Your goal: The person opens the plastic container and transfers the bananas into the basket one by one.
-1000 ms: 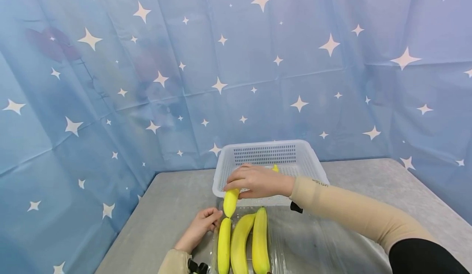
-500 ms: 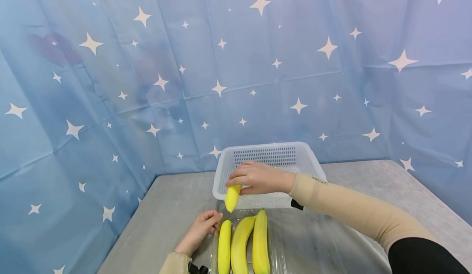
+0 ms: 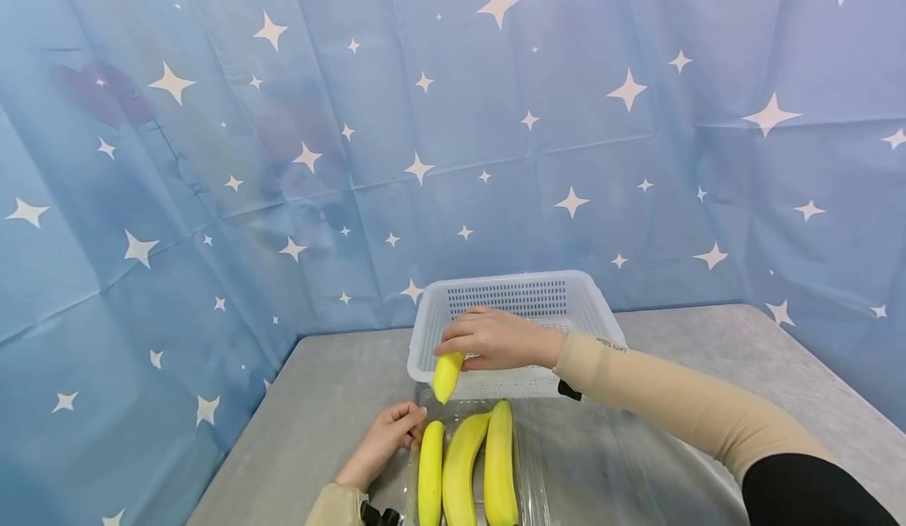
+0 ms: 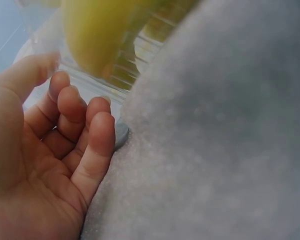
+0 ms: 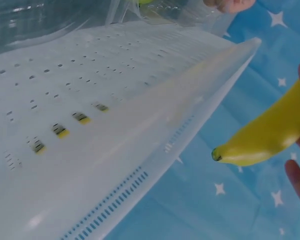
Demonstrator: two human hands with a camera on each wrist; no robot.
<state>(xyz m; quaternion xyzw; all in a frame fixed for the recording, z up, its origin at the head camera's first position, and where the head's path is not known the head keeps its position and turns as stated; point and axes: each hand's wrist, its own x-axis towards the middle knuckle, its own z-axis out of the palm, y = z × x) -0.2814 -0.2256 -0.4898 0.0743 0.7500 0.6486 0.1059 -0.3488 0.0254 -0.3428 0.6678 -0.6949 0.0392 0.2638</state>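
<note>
My right hand (image 3: 495, 340) grips a yellow banana (image 3: 447, 377) above the basket's front rim; its tip points down toward the clear container. In the right wrist view this banana (image 5: 270, 132) shows its dark-tipped end, with part of the hand out of frame. Three bananas lie side by side in the clear plastic container (image 3: 532, 479): a slim left banana (image 3: 430, 475), a middle banana (image 3: 460, 471) and a right banana (image 3: 499, 463). At the container's left far corner, my left hand (image 3: 385, 435) pinches its edge with thumb and curled fingers (image 4: 72, 105).
A white perforated basket (image 3: 609, 306) stands behind the container; yellow shows through several of its holes in the right wrist view. The grey tabletop (image 3: 283, 432) ends at a blue star-patterned curtain (image 3: 460, 141). Clear plastic spreads right of the bananas.
My right hand has drawn the banana slightly up and away, so its tip no longer meets the slim left banana. The left hand stays at the container's edge.
</note>
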